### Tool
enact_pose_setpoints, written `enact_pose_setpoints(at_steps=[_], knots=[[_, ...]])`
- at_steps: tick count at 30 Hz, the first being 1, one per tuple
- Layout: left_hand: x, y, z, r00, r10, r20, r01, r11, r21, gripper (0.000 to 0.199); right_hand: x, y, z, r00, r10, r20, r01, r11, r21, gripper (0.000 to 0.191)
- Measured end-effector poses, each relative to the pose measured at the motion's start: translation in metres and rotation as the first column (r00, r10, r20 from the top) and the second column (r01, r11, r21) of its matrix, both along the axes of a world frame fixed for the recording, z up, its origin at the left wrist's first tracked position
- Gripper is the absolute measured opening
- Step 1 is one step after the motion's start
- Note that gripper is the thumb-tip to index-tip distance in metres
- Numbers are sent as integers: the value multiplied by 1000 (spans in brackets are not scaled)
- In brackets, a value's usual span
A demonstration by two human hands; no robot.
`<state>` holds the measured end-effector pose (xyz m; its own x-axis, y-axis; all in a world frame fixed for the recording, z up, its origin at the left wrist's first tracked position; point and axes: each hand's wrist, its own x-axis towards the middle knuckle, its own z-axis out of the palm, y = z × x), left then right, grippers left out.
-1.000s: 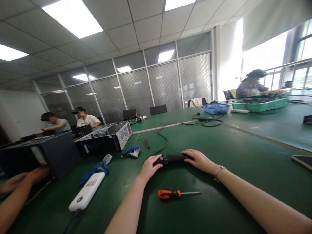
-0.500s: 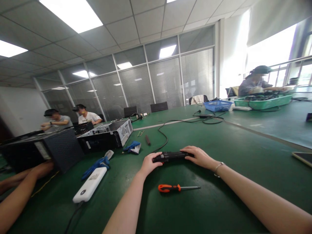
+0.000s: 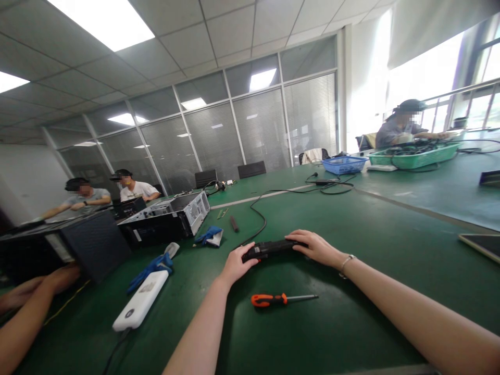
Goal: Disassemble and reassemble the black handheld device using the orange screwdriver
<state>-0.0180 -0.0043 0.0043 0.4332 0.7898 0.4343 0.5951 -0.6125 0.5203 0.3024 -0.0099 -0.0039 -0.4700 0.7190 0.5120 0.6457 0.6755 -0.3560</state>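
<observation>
A long black device [image 3: 271, 249] lies crosswise on the green table [image 3: 351, 224], a small red spot showing at its lower edge. My left hand [image 3: 239, 265] is closed round its left end, thumb along the near side. At the other end, my right hand [image 3: 314, 247] grips it with fingers over the top and thumb in front. Its exact kind cannot be made out. Nearer me rests a screwdriver [image 3: 284, 299] with an orange and black handle, its shaft pointing right. A black cable [image 3: 261, 226] runs from beside my left hand toward the back.
To the left are a white power strip [image 3: 141, 300], blue gloves [image 3: 150, 272] and an open computer case [image 3: 167, 221]. A co-worker's hands [image 3: 62, 278] are at a dark case [image 3: 96, 242]. Blue [image 3: 344, 165] and green baskets [image 3: 414, 159] stand at the back right.
The view has shifted slightly. Both my hands keep their hold on the black device. In the left background, a co-worker's arm has stretched out to the left.
</observation>
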Motion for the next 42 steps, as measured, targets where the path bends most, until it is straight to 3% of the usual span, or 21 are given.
enact_pose_setpoints(at_steps=[6, 15, 27, 33, 42], knots=[[0, -3, -1, 1000, -19, 5, 18, 997, 78, 58, -1, -2, 1, 998, -1, 70, -1, 999, 36, 42], [4, 3, 0, 999, -2, -34, 3, 999, 33, 56, -4, 0, 1, 995, -55, 85, 53, 998, 35, 43], [-2, -9, 7, 998, -20, -62, 20, 1000, 1, 45, 2, -11, 10, 994, -33, 99, 46, 991, -122, 44], [1, -9, 5, 996, 14, -93, -14, 1000, 8, 65, -1, -12, 8, 995, -38, 94, 47, 994, -103, 46], [-3, -5, -3, 996, 37, -78, -39, 999, -22, 67, -3, -9, 6, 997, -68, 49, 72, 993, -95, 42]])
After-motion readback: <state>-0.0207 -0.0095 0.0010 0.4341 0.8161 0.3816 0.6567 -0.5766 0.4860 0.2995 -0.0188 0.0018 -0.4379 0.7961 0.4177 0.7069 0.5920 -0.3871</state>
